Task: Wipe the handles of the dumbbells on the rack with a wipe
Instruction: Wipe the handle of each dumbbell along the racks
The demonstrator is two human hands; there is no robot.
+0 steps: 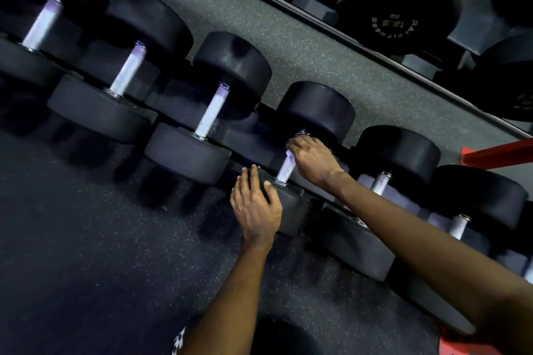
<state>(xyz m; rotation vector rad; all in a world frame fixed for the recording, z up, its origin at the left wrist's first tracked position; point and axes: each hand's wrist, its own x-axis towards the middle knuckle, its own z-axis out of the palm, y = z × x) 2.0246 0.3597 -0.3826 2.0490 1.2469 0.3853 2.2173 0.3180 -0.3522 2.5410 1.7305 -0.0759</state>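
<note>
Handle (284, 170) of one dumbbell (317, 106), mid-row, sits inside the right hand (313, 160), fingers curled around its upper part; the wipe is hidden, probably underneath. Left hand (255, 207) lies flat, fingers straight, on the near head (292, 210), seemingly to stop rolling.

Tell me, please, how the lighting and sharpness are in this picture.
Head view: dim and tilted, with the black dumbbells losing detail in shadow. Head view: the metal handles glare pale with a violet tint. Head view: the left edge is smeared by blur, while the left hand and the right hand round one handle stay fairly sharp.
</note>
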